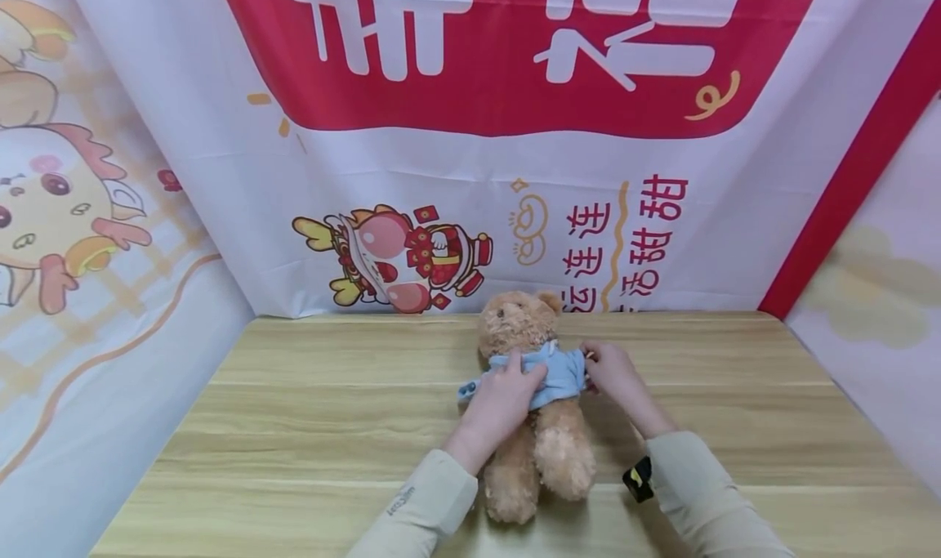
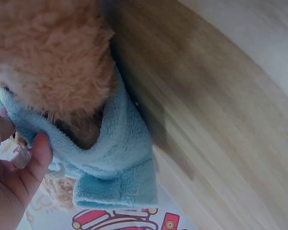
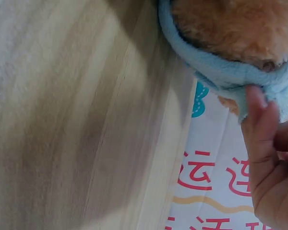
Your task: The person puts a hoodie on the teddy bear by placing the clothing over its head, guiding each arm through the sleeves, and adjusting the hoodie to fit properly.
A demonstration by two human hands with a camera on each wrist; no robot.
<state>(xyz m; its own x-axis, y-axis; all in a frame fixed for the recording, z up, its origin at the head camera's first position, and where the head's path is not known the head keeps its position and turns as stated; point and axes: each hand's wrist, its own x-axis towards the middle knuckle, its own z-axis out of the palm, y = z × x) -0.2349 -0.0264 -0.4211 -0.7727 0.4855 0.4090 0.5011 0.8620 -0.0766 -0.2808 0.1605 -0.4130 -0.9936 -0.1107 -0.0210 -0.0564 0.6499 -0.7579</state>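
Observation:
A light brown plush teddy bear lies on its back on the wooden table, its head by the back edge and its legs toward me. It wears a light blue fuzzy shirt, whose hem shows close up in the left wrist view. My left hand rests on the shirt's front, thumb and forefinger spread apart. On the bear's other side, my right hand pinches the edge of the shirt near the sleeve. The bear's arm there is mostly hidden.
The wood-grain table stretches to both sides of the bear. Behind it hangs a white and red printed cloth, with more printed cloth at the left and right. A small black object with a yellow mark shows beside my right sleeve.

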